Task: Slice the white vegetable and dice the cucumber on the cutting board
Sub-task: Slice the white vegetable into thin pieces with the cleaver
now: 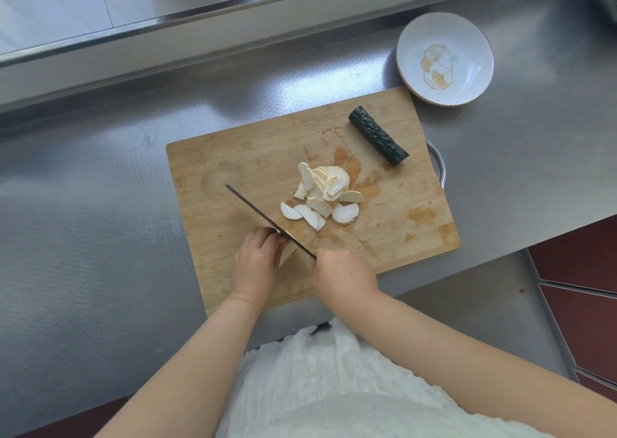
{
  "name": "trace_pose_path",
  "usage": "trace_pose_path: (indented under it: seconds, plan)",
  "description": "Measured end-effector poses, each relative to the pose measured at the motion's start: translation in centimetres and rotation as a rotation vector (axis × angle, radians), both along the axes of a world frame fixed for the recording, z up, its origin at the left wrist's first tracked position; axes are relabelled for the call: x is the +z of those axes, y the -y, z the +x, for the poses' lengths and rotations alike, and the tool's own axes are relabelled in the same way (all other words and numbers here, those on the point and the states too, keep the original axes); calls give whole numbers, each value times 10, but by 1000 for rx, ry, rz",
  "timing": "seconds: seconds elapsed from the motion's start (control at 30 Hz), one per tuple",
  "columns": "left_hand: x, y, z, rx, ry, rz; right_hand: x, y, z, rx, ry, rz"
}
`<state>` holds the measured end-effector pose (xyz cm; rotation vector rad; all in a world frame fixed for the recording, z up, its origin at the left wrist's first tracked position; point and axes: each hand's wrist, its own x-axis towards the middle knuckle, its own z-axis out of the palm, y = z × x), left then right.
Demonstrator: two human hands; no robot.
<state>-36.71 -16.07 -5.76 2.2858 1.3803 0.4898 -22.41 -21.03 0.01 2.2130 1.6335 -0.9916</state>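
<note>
A wooden cutting board [233, 167] lies on the steel counter. My left hand [255, 264] presses down a remaining piece of the white vegetable [287, 253] at the board's near edge. My right hand [344, 275] grips the handle of a knife [267, 219], whose blade stands edge-down against my left fingers, running toward the far left. A pile of cut white slices [322, 197] sits mid-board, right of the blade. A dark green cucumber piece [377, 135] rests uncut at the board's far right corner.
A white plate with a gold pattern [467, 30] stands on the counter just beyond the board's far right corner. A raised steel ledge [200, 13] runs along the back. The counter's near edge drops to a red floor [581, 264] at right.
</note>
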Motion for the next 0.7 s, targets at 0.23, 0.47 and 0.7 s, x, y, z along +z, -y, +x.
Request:
trace_pose_path:
  seconds: [0.23, 0.47, 0.7]
  plan:
    - [0, 1, 0, 5, -1, -8, -9, -11, -9, -74, -23, -59]
    - [1, 3, -2, -20, -18, -7, -10, -9, 15, -243, -161, -30]
    - [0, 3, -2, 12, -34, -35, -2, 11, 8, -41, -46, 56]
